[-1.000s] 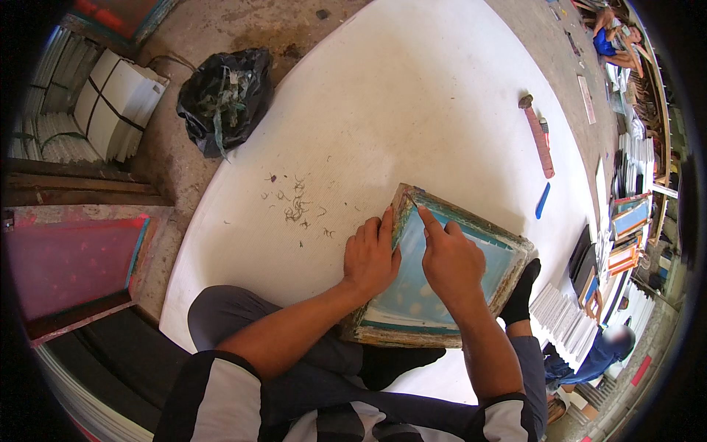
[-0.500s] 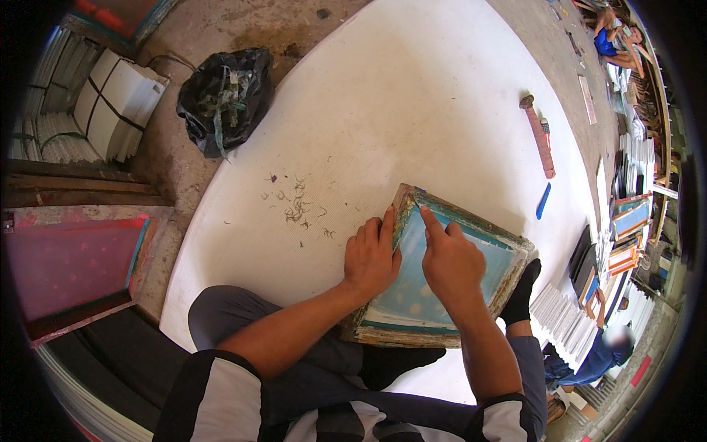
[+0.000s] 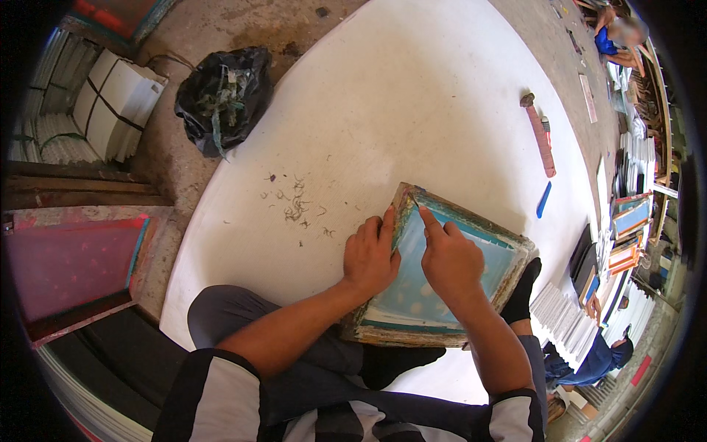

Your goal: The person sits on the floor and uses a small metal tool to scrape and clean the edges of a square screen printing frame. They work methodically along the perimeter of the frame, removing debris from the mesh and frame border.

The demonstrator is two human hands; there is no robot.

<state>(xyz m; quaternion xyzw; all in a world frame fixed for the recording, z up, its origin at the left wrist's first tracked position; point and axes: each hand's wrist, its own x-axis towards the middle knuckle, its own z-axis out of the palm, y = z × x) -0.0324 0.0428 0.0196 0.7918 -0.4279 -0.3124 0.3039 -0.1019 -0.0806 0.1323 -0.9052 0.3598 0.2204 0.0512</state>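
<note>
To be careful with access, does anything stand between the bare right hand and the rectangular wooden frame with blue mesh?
Nothing visible does: the right hand is over the wooden frame, and the left hand rests at its left edge.

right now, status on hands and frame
Left hand on frame edge. Right hand holding thin tool at far corner. Dark scraps apart, to its left.
</note>
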